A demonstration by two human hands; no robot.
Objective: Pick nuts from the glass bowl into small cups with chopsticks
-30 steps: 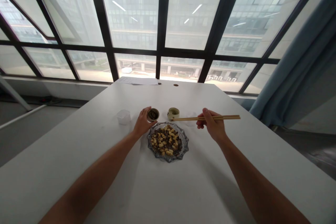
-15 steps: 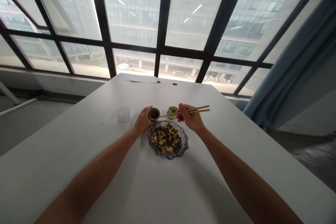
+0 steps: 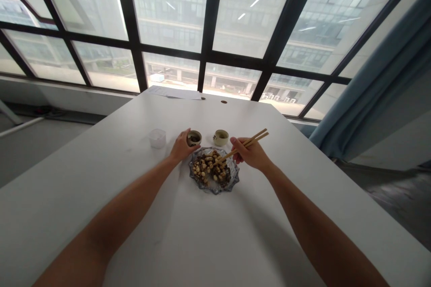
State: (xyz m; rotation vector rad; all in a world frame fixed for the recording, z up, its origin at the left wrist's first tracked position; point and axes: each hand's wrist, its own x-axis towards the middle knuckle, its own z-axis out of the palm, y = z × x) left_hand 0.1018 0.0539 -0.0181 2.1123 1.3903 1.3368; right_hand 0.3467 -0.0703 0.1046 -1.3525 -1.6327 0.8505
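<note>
My left hand is wrapped round the left side of a small cup with dark bits inside. A pair of wooden chopsticks is held in my right hand, their tips down among the pale and dark pieces in the scalloped glass bowl. Behind the bowl, a second small cup stands upright, touched by neither hand. The glass bowl sits just in front of both cups.
A clear plastic container stands left of my left hand on the white table. Papers lie at the far edge, before the window. A blue curtain hangs at the right.
The chopstick tips have moved from the held cup down into the glass bowl. The held cup is slightly farther left, and the second cup is now unobstructed. Pieces in the bowl have shifted.
</note>
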